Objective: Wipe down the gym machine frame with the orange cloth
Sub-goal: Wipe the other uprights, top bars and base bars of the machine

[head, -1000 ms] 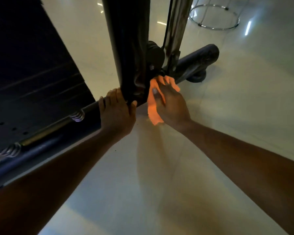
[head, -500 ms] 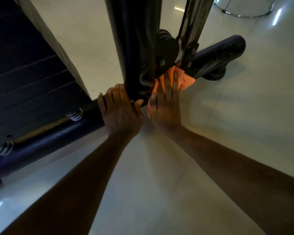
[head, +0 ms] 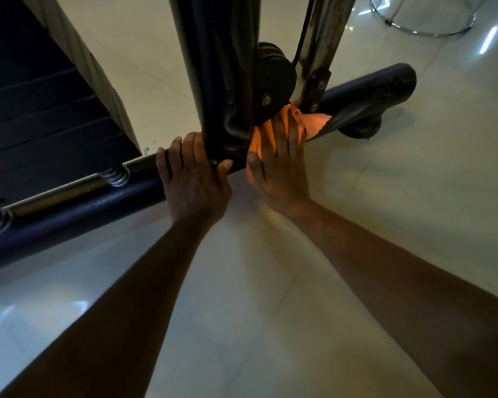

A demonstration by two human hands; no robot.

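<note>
An orange cloth [head: 314,123] lies on the dark base tube [head: 365,93] of a gym machine frame, just right of its upright post [head: 216,67] and below a black pulley [head: 273,79]. The right hand [head: 279,170] presses the cloth flat, fingers straight. The left hand [head: 196,179] curls around the same tube, left of the post. Glossy pale floor tiles [head: 270,311] lie beneath.

One head-worn wide-angle camera supplies the only view. It looks steeply down and forward from close above the floor [head: 270,311], near the machine base. Both forearms enter from the near edge. The base tube [head: 365,96] runs from near left to far right.
</note>
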